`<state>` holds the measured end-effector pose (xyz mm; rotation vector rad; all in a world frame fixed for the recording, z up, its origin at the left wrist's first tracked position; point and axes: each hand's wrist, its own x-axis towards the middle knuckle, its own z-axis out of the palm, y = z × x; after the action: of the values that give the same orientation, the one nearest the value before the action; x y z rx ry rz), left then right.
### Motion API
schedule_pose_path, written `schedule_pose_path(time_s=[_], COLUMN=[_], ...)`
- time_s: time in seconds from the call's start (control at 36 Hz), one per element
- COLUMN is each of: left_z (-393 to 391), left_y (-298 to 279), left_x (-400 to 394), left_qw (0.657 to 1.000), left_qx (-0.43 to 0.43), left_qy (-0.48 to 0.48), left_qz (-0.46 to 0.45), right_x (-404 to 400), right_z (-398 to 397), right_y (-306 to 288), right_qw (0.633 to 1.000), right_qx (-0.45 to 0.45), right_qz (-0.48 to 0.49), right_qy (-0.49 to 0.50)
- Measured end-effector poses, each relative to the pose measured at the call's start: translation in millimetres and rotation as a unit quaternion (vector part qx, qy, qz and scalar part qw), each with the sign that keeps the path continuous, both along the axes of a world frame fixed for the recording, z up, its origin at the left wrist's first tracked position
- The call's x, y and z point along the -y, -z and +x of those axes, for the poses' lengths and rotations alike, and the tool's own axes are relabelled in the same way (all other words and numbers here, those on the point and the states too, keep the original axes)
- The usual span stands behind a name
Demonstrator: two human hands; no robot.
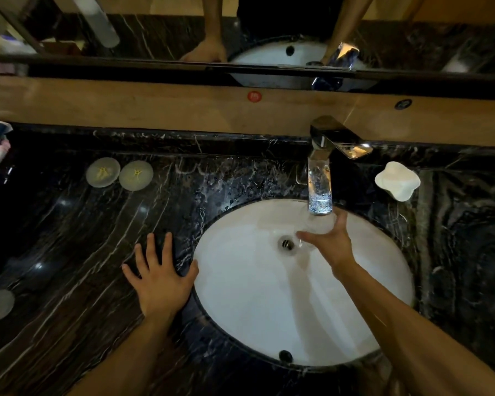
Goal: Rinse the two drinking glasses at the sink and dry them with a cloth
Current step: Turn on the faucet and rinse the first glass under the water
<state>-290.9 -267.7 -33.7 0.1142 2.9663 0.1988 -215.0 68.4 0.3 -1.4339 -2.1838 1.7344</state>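
The right hand is gripping a clear drinking glass under the chrome faucet, above the drain of the oval white sink; its contents are indiscernible. The left hand is lying flat, fingers spread, holding nothing, on the veined black marble table. Two round lids are resting further back.

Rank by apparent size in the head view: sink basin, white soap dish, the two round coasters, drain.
1. Sink basin
2. White soap dish
3. The two round coasters, alike, unranked
4. Drain
Dish versus coasters is close.
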Motion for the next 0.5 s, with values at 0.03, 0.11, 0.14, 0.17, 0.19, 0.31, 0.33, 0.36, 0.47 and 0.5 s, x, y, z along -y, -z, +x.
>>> schedule_pose_path(time_s=[0.03, 0.11, 0.14, 0.17, 0.19, 0.31, 0.33, 0.36, 0.47, 0.5], left_z=[0.2, 0.1, -0.2, -0.4, -0.4, -0.2, -0.3, -0.4, -0.5, -0.4], left_y=[-0.1, 0.4, 0.5, 0.7, 1.0, 1.2, 1.6, 2.2, 3.5, 3.3], left_x=[0.0, 0.1, 0.3, 0.4, 0.3, 0.7, 1.0, 1.5, 2.1, 1.9], left_qw=[1.0, 1.0, 1.0, 1.0, 1.0, 1.0, 1.0, 1.0, 1.0, 1.0], left_qx=[0.0, 0.001, 0.002, 0.002, 0.002, 0.001, 0.001, 0.002, 0.002, 0.002], left_qy=[-0.001, -0.002, -0.002, -0.003, -0.003, -0.001, 0.0, 0.001, 0.0, 0.0], left_qz=[0.0, 0.003, 0.003, 0.003, 0.002, 0.004, 0.005, 0.006, 0.007, 0.007], right_x=[-1.7, -6.5, -7.9, -8.4, -8.2, -4.8, -4.5, -4.5, -4.9, -5.6], right_z=[1.6, 7.2, 9.2, 10.8, 12.1, 17.2, 18.3, 18.9, 18.9, 18.8], right_y=[0.3, 1.0, 2.4, 1.2, -0.3, -8.1, -9.2, -10.0, -15.1, -15.1], right_qw=[1.0, 0.996, 0.994, 0.991, 0.988, 0.976, 0.973, 0.97, 0.957, 0.954], right_qx=[0.008, 0.038, 0.045, 0.054, 0.06, 0.1, 0.106, 0.109, 0.139, 0.149], right_qz=[-0.012, -0.073, -0.097, -0.116, -0.133, -0.167, -0.178, -0.193, -0.237, -0.244], right_qy=[-0.004, -0.025, -0.033, -0.046, -0.059, -0.097, -0.098, -0.095, -0.094, -0.088])
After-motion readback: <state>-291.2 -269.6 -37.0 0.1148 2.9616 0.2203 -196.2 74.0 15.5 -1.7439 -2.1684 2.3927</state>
